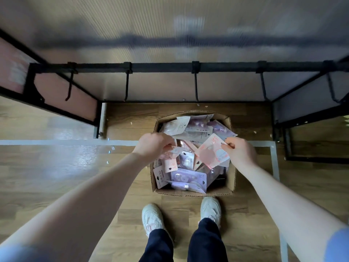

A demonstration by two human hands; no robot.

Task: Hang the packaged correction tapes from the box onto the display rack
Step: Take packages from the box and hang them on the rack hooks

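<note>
Left hand (pixel 154 145) sits over the left half of the cardboard box (pixel 232 178), fingers curled down and pinching a small pink packet (pixel 171 152) near the top of the heap; how securely it is held is hard to read through the blur. Box stands on the wood floor just ahead of the person's shoes (pixel 153 217), packed with loose pink and lilac packaged correction tapes (pixel 188 179) lying at all angles. Right hand (pixel 240 151) is at the box's right rim, thumb and fingers pinching the upper right edge of a larger pink packet (pixel 212 152) — this one is lifted clear of the pile, tilted, its long axis running diagonally from lower left to upper right. Display rack (pixel 196 66) lies straight ahead and above the box: a black crossbar with empty hooks (pixel 196 87) pointing toward the person. Judgement — the right hand's packet is free, and the centre hook lies almost directly forward of it; the hang hole end must be turned to face the hook tip.
</note>
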